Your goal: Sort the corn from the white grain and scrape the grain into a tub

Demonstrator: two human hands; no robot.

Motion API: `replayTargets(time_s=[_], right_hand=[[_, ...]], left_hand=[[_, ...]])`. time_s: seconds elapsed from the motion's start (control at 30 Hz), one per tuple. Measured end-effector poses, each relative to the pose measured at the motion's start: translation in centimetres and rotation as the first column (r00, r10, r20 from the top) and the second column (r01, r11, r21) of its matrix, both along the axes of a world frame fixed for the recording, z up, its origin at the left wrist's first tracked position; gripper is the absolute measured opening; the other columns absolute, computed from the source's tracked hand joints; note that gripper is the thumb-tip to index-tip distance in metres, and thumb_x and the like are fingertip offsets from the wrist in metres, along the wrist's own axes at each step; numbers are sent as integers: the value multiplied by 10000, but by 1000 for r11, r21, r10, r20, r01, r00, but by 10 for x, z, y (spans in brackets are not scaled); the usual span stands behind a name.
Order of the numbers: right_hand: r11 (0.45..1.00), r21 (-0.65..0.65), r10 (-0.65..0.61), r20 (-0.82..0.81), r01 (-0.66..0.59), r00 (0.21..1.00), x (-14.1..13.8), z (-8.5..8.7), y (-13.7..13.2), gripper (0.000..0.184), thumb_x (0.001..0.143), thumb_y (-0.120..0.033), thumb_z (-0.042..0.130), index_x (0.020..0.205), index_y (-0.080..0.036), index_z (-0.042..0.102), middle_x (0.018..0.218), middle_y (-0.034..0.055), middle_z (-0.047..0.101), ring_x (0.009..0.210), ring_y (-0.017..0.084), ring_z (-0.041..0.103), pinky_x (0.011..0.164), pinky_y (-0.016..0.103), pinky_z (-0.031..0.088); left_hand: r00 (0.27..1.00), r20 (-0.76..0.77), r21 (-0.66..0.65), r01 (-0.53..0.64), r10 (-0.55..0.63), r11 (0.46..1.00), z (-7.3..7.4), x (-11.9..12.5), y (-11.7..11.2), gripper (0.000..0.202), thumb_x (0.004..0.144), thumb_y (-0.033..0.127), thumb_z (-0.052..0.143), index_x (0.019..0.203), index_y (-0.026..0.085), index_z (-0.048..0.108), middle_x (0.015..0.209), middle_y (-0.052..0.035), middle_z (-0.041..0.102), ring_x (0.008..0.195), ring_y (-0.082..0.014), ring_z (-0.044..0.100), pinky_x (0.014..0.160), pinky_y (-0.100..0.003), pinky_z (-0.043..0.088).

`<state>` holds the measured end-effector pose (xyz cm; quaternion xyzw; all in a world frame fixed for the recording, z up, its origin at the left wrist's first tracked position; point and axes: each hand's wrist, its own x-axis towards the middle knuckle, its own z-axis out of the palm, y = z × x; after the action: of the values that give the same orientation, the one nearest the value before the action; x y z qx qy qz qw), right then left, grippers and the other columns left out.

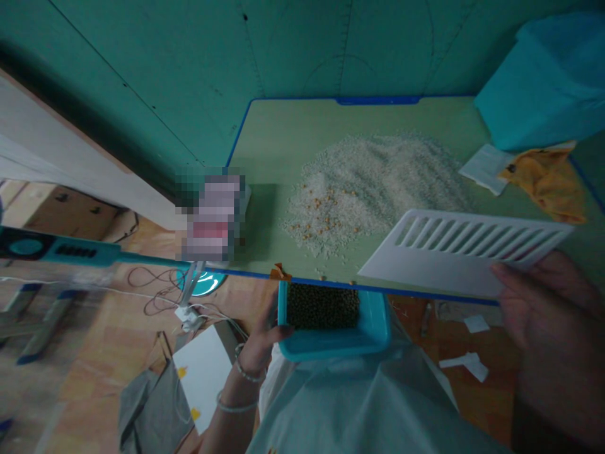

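My right hand (534,296) grips a white slotted plastic scoop (439,268) by its right end, above the near edge of the board. My left hand (265,337) is closed on the left rim of a blue plastic tub (373,328), just under the board's front edge. Small dark green beans (324,306) lie in the tub's left part. A wide pile of white rice (392,170) is spread on the pale green board (265,139). Yellowish soybeans (326,221) are scattered over the rice's near left side, and a few rest by the edge.
At the right stand a teal fabric bin (543,82), a white packet (486,167) and a crumpled orange cloth (543,180). A blurred-out object (212,217) sits at the board's left edge. A teal fan pole (80,249), cables and a white sheet (208,375) are to the left.
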<state>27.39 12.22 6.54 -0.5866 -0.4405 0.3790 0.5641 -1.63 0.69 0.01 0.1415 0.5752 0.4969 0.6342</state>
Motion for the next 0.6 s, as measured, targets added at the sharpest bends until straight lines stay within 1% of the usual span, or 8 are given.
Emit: replayTargets(time_s=[0.1,0.17,0.23,0.3,0.4,0.5,0.6], right_hand=[[993,-102,44,-77,-51,996,-3,-2,0,301,582,-232,702,878,-231,647,998,35,658,1023,239,577,988,437,362],[988,-124,82,-77,-91,994,-3,-5,-1,313,579,-249,714,883,-228,645,984,41,662,983,236,593,971,437,374],[987,-105,112,-81,-120,990,-4,-7,-1,313,574,-250,723,878,-226,649,949,41,670,950,229,603,950,425,391],[991,-57,118,-105,-124,987,-7,-7,0,314,579,-243,725,884,-227,652,919,35,674,938,216,605,934,402,406],[990,-1,137,-155,-139,978,-16,-7,1,304,601,-234,721,897,-234,649,913,19,674,919,186,608,935,368,408],[983,-1,181,-145,-183,973,-25,-10,0,269,646,-246,710,907,-247,643,919,-3,673,889,149,610,930,328,410],[968,-31,244,-112,-249,963,-29,-13,-3,235,686,-264,698,913,-269,637,896,-30,675,846,115,614,874,271,439]], left_hand=[[1000,-4,-16,0,0,1000,-1,0,0,574,456,124,678,1013,261,669,1000,-2,719,1091,-310,530,914,-404,408],[1000,-11,-26,-7,6,1000,-2,0,-1,596,443,122,679,1023,258,665,999,-9,719,1085,-319,531,905,-414,413],[999,-21,-37,-25,24,999,-4,-1,-2,599,443,116,679,1022,267,665,979,-4,723,1110,-314,513,928,-414,394],[1000,-4,-30,-27,27,999,-6,0,-3,599,445,118,681,1020,284,665,971,6,723,1135,-306,496,967,-415,360],[999,-13,-36,-31,30,999,-6,0,-3,605,438,127,683,1025,270,665,977,-6,722,1136,-324,493,983,-440,344],[1000,-21,-3,2,-3,1000,-5,0,-3,613,466,131,670,1065,259,648,1033,-15,709,1146,-327,488,981,-441,352],[999,12,37,39,-40,999,-6,-1,-5,633,504,135,652,1122,264,614,1111,-10,681,1175,-306,471,993,-410,350]])
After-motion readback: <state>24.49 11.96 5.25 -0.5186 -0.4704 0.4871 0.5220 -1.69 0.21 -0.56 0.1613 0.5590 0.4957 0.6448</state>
